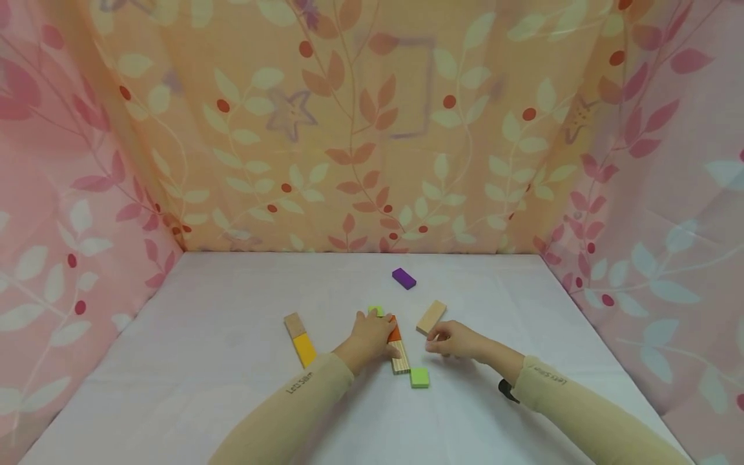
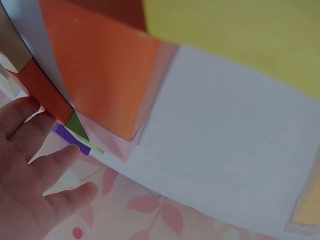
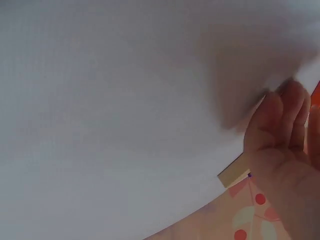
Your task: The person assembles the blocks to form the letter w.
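Observation:
In the head view my left hand (image 1: pixel 369 336) lies over a row of blocks, its fingertips at an orange block (image 1: pixel 394 329) that adjoins a striped wooden block (image 1: pixel 400 356). A light green block (image 1: pixel 376 310) shows at the row's far end, partly behind the fingers. The left wrist view shows those fingers (image 2: pixel 60 162) spread and relaxed beside the orange block (image 2: pixel 47 92). To the right, my right hand (image 1: pixel 456 341) is just below a plain wooden block (image 1: pixel 432 316), fingers loosely bent. Nothing shows between them in the right wrist view.
A light green square (image 1: pixel 420 378) sits by the striped block's near end. Farther back lies a purple block (image 1: pixel 403 278). Left of my left hand, a yellow block (image 1: pixel 303 349) joins a tan one (image 1: pixel 294 323). Patterned cloth (image 1: pixel 349 129) walls the white table (image 1: pixel 232 284).

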Demonstrator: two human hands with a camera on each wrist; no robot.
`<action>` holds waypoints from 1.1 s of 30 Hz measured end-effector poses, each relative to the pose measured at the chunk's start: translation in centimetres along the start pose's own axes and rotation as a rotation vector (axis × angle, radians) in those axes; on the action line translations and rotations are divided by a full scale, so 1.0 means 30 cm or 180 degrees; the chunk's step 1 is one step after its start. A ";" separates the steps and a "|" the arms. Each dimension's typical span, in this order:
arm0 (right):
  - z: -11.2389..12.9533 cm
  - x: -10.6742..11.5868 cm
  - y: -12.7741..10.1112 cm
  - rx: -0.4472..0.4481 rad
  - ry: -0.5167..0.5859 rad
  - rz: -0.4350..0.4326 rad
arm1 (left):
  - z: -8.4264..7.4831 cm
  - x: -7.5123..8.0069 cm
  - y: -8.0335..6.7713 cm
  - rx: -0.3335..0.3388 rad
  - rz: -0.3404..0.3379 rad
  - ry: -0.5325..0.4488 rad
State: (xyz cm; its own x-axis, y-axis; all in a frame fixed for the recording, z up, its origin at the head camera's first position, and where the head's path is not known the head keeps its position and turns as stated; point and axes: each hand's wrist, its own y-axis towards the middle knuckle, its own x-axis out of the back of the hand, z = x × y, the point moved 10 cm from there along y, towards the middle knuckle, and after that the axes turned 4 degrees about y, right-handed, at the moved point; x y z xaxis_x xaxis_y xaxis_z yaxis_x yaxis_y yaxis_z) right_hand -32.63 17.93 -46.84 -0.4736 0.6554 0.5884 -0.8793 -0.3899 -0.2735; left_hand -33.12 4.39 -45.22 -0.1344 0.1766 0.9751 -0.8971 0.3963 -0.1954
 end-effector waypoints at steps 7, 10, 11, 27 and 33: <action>-0.072 0.128 0.023 -0.0481 -0.0128 -0.0806 | -0.001 0.008 -0.008 0.0023 0.0040 -0.0064; -0.084 0.140 0.057 -0.0577 -0.0244 -0.0757 | -0.001 0.004 -0.005 0.0025 0.0053 -0.0053; -0.088 0.141 0.070 -0.0617 -0.0239 -0.0725 | 0.000 0.002 -0.003 0.0029 0.0056 -0.0068; -0.088 0.133 0.157 -0.0637 -0.0244 -0.0689 | -0.007 -0.009 0.003 0.0002 -0.0032 -0.0028; -0.079 0.136 0.155 -0.0488 0.0082 -0.0931 | -0.001 -0.019 0.006 0.0029 -0.0021 -0.0012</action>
State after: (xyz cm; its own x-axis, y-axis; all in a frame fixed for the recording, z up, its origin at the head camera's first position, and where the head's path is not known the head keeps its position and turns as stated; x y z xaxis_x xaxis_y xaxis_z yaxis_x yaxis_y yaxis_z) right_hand -38.78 20.34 -47.52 -0.1993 0.7421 0.6400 -0.9746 -0.0821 -0.2083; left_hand -33.18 4.39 -45.81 -0.1300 0.1707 0.9767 -0.9017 0.3892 -0.1881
